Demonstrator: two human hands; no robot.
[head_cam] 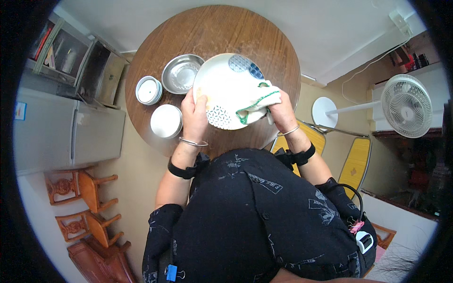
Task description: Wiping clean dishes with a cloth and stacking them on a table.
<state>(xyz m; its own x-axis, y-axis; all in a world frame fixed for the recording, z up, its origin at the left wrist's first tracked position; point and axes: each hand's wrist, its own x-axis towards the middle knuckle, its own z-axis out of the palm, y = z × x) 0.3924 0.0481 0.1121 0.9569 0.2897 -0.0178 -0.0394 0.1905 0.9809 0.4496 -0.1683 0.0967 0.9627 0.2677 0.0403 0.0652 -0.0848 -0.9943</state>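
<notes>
My left hand (195, 118) grips the left edge of a large white plate (223, 83) with blue patterned circles, thumb on its face. The plate is held up over the round wooden table (226, 28). In my right hand (282, 111) is a white cloth with green edging (260, 102), bunched against the plate's lower right part; the fingers behind the cloth are hidden. A steel basin (181, 74) stands left of the plate, partly behind it. Further left are a stack of small bowls (149, 90) and, nearer me, a stack of white dishes (166, 121).
A white pedestal fan (407, 106) stands at the right, beside yellow folding chairs (355, 164). On the left are a grey refrigerator (95, 132), a cabinet with an open door (109, 79) and small wooden chairs (92, 191). A wall borders the table's far side.
</notes>
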